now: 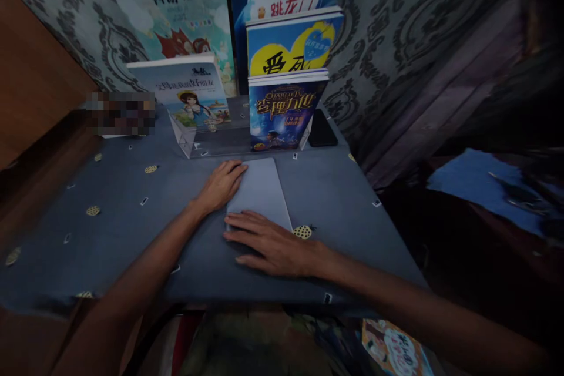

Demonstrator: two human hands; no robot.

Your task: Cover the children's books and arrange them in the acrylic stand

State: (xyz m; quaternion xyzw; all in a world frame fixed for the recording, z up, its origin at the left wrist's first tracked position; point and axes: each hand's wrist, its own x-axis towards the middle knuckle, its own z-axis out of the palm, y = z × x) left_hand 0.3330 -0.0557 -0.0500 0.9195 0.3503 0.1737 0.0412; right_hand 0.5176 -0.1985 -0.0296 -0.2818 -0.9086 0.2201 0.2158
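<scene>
Progress was hard to judge: a pale sheet [261, 188] lay flat mid-frame on the bench [348, 217], outside the clear stand [185, 140], which already held a seaside book [200, 103] and a dark-blue book [282, 120] upright. The left hand [221, 185] touched the sheet's left edge, the right hand [277, 244] its lower end, fingers [247, 239] loosely spread, gripping nothing.

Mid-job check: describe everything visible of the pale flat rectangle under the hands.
The pale flat rectangle is plain bluish-grey, smooth and paper-like, with straight edges and no visible print; whether it is one sheet or a thin booklet I can't tell. It lies flat on the dark patterned tablecloth, in front of the book stand. The left hand rests at its left edge, near the far end; the right hand spreads across its near end, hiding part of it.
</scene>
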